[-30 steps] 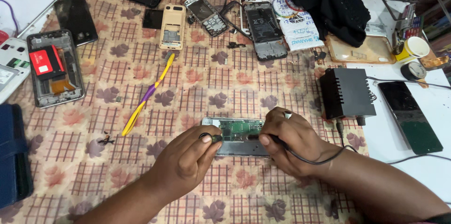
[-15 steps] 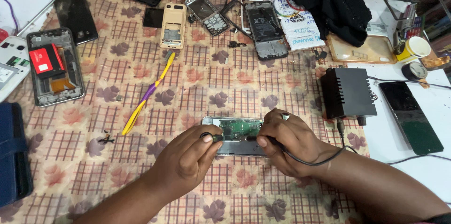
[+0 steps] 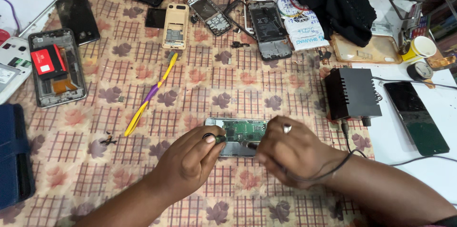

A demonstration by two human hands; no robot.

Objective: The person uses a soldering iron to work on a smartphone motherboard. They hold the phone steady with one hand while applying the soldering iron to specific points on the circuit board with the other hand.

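An opened small phone with a bare green circuit board [image 3: 243, 132] lies on the patterned cloth [image 3: 200, 84] near the front edge. My left hand [image 3: 190, 160] pinches a small black part against the board's left side. My right hand [image 3: 295, 153], with a ring on one finger, grips a thin tool whose tip touches the board; a black cable runs back from it over my wrist. Both hands cover the phone's lower half.
A black box-shaped power unit [image 3: 352, 93] stands to the right, beside a dark phone [image 3: 416, 115]. A yellow and purple toothbrush [image 3: 150, 96] lies left of the hands. Several dismantled phones [image 3: 54, 67] and frames lie along the far side, with a black cloth [image 3: 335, 1] and paper cup [image 3: 422, 46].
Both hands stay on the circuit board with only slight shifts of the fingers. Nothing else on the cloth has moved.
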